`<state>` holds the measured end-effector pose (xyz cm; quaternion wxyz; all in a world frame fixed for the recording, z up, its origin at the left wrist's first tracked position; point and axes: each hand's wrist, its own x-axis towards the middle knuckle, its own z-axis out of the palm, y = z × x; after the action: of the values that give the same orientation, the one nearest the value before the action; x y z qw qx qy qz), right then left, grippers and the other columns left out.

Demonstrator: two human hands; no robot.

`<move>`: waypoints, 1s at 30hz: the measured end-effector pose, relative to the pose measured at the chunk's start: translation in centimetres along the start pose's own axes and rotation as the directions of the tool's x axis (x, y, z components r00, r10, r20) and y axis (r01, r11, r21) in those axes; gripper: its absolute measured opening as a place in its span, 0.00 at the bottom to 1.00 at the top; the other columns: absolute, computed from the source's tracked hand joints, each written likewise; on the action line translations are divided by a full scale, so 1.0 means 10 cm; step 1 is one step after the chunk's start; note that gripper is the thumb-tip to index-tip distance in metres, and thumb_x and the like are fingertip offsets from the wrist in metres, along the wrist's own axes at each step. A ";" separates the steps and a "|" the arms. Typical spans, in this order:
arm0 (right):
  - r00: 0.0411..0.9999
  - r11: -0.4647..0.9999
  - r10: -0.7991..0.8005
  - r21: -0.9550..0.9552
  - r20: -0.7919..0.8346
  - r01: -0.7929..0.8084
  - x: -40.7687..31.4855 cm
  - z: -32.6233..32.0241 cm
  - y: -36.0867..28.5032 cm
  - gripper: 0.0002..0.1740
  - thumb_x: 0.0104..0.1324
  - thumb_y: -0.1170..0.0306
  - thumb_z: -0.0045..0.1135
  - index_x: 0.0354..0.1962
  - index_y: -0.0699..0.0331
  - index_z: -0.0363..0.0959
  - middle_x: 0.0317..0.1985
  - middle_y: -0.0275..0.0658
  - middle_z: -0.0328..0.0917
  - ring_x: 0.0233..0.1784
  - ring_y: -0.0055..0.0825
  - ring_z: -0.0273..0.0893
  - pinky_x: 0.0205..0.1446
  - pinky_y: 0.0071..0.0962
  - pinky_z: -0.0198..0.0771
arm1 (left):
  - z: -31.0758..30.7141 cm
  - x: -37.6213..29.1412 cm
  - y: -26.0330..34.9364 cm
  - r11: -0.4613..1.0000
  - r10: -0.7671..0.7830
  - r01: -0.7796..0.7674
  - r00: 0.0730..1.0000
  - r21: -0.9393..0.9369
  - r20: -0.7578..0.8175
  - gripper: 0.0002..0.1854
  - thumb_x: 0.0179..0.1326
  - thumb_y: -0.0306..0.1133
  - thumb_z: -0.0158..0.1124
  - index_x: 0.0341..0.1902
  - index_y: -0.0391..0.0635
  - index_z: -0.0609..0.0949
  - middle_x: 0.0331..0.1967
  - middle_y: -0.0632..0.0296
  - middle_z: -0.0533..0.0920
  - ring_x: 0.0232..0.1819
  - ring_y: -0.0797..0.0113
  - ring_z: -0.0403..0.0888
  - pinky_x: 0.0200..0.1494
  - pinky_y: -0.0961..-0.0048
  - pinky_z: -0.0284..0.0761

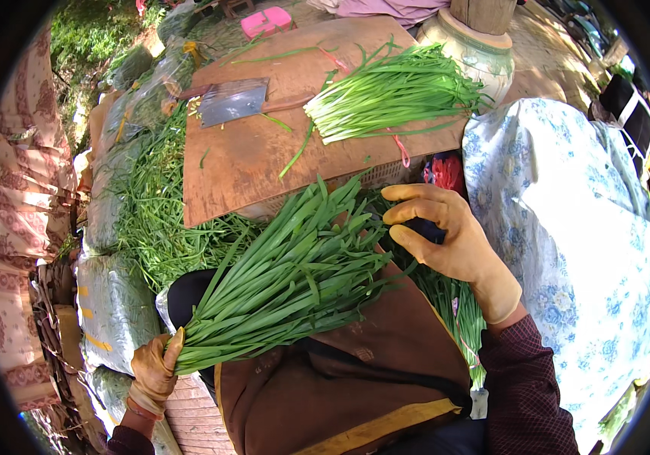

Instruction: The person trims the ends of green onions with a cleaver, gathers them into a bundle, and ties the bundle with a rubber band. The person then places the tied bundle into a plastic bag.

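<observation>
My left hand (154, 364), in a tan rubber glove, grips a large bunch of long green leaves (291, 273), likely garlic chives, by its stem end. The leaves fan out across my lap towards the right. Near their tips hovers my gloved right hand (444, 233), fingers curved and apart, holding nothing. A wooden board (234, 170) lies before me. On it rest a cleaver (234, 102) with a wooden handle and another bunch of chives (393, 94), white stem ends to the left. A pink tie (399, 148) hangs over the board's near edge.
Loose green leaves (154, 210) are heaped left of the board, beside plastic-wrapped bundles (117, 307). A blue-flowered cloth (564, 273) covers something at my right. Behind the board stand a glazed jar (473, 57) and a pink box (267, 21). Tied chives (456, 313) lie beside my brown apron (348, 392).
</observation>
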<state>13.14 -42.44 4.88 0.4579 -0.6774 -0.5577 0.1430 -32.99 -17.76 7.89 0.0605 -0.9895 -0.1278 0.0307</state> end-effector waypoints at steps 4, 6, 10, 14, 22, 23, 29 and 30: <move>0.998 0.989 -0.051 -0.135 0.045 0.056 0.05 0.20 -0.06 0.12 0.55 0.70 0.73 0.37 0.62 0.82 0.59 0.43 0.79 0.69 0.44 0.71 0.67 0.42 0.69 | 0.03 0.00 -0.01 1.000 0.005 -0.005 1.000 0.014 -0.001 0.39 0.49 0.28 0.72 0.69 0.57 0.74 0.42 0.57 0.81 0.33 0.55 0.82 0.31 0.60 0.78; 0.998 0.990 -0.028 -0.138 0.047 0.034 0.07 0.29 -0.07 0.11 0.56 0.65 0.73 0.34 0.60 0.82 0.57 0.41 0.80 0.69 0.42 0.70 0.64 0.39 0.70 | 0.05 -0.01 -0.01 1.000 0.007 -0.007 1.000 0.020 -0.002 0.39 0.49 0.29 0.72 0.69 0.57 0.73 0.42 0.57 0.81 0.33 0.55 0.82 0.31 0.60 0.78; 1.000 0.989 -0.007 -0.148 -0.009 0.006 0.05 0.49 0.01 0.09 0.55 0.71 0.73 0.28 0.61 0.77 0.55 0.38 0.82 0.68 0.41 0.72 0.65 0.38 0.69 | 0.07 -0.02 -0.02 1.000 0.002 -0.002 1.000 0.007 0.003 0.39 0.49 0.30 0.73 0.69 0.57 0.73 0.42 0.57 0.81 0.32 0.55 0.82 0.31 0.60 0.77; 0.985 0.997 0.073 -0.005 -0.154 -0.075 0.00 0.61 0.22 0.10 0.54 0.81 0.66 0.25 0.64 0.71 0.52 0.45 0.82 0.63 0.44 0.76 0.63 0.35 0.69 | 0.06 -0.03 -0.01 1.000 -0.010 0.010 1.000 0.002 0.024 0.39 0.49 0.32 0.73 0.69 0.57 0.74 0.42 0.57 0.81 0.31 0.54 0.82 0.31 0.59 0.77; 0.790 0.789 0.603 0.222 -0.107 -0.572 -0.24 0.02 0.44 0.10 0.67 0.71 0.63 0.35 0.72 0.78 0.42 0.44 0.84 0.38 0.21 0.80 0.46 0.24 0.74 | 0.10 -0.02 -0.02 1.000 -0.012 0.012 1.000 -0.017 -0.006 0.39 0.49 0.30 0.72 0.69 0.55 0.74 0.44 0.57 0.82 0.32 0.54 0.82 0.32 0.59 0.77; 0.851 0.852 0.513 0.188 -0.112 -0.489 -0.26 0.01 0.44 0.10 0.67 0.71 0.63 0.36 0.72 0.79 0.43 0.44 0.84 0.39 0.24 0.81 0.47 0.25 0.75 | 0.10 -0.02 -0.02 1.000 -0.014 0.013 1.000 -0.023 -0.008 0.39 0.49 0.29 0.72 0.69 0.55 0.73 0.44 0.57 0.82 0.32 0.54 0.82 0.32 0.59 0.77; 0.969 0.977 0.149 -0.119 -0.199 -0.175 -0.27 0.17 0.43 0.10 0.65 0.77 0.60 0.43 0.69 0.81 0.52 0.49 0.82 0.52 0.42 0.83 0.58 0.32 0.73 | 0.11 0.01 0.01 0.995 -0.063 0.064 0.998 -0.076 0.018 0.43 0.48 0.25 0.71 0.72 0.54 0.71 0.41 0.56 0.84 0.33 0.53 0.84 0.32 0.62 0.78; 0.972 0.981 0.152 -0.091 -0.181 -0.170 -0.26 0.19 0.43 0.10 0.64 0.76 0.60 0.43 0.68 0.82 0.53 0.49 0.82 0.54 0.45 0.82 0.60 0.35 0.73 | 0.11 0.01 0.01 0.993 -0.065 0.065 0.998 -0.097 0.007 0.43 0.47 0.24 0.71 0.72 0.54 0.70 0.40 0.56 0.84 0.33 0.53 0.84 0.32 0.62 0.78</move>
<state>13.58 -43.72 -0.37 0.4549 -0.7536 -0.4657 0.0906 -32.92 -17.70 6.76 0.0130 -0.9865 -0.1615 0.0244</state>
